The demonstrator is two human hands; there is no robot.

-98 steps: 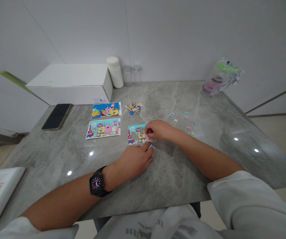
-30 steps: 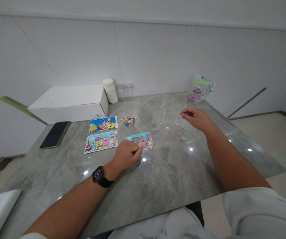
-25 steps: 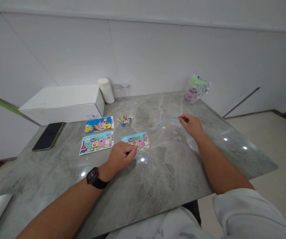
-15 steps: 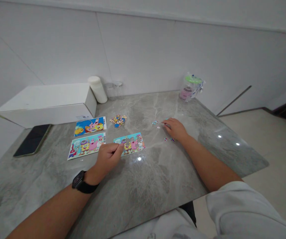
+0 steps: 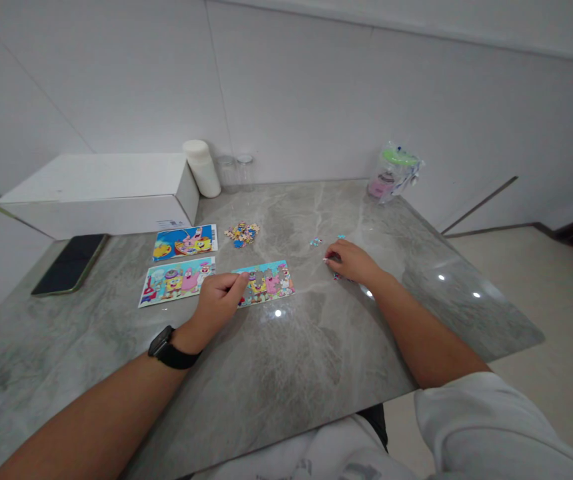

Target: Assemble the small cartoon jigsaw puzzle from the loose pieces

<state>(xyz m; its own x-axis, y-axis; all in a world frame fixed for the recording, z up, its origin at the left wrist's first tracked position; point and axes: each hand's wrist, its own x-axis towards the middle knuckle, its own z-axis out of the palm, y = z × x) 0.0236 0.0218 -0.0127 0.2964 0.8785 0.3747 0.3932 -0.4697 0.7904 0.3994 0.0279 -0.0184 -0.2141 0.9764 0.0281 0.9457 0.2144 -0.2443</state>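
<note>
I am resting my left hand over the left end of a jigsaw puzzle, its fingers curling into a loose fist with the thumb lying along the top; I cannot tell whether it is pressing on the puzzle. A black watch is circling the wrist behind that hand. The puzzle is lying flat on the table, stretching to the right of my left hand, with gaps showing among its coloured pieces

My right hand is lying low at the table, well to the right of the puzzle, its fingers bending inward. A small pale piece is showing at its fingertips, and I cannot tell whether I am gripping it or merely touching it. A little cluster of pieces is lying near this hand, beyond it and to the left; a blue piece is lying just beyond its knuckles, and dark pieces are peeking out at its near side, partly hidden

Beyond my left hand, a pile of pieces is spreading over the table. A picture card is lying just left of that hand, with a blue card lying beyond it and a phone farther left. Far beyond my right hand, a bagged container is standing
</note>
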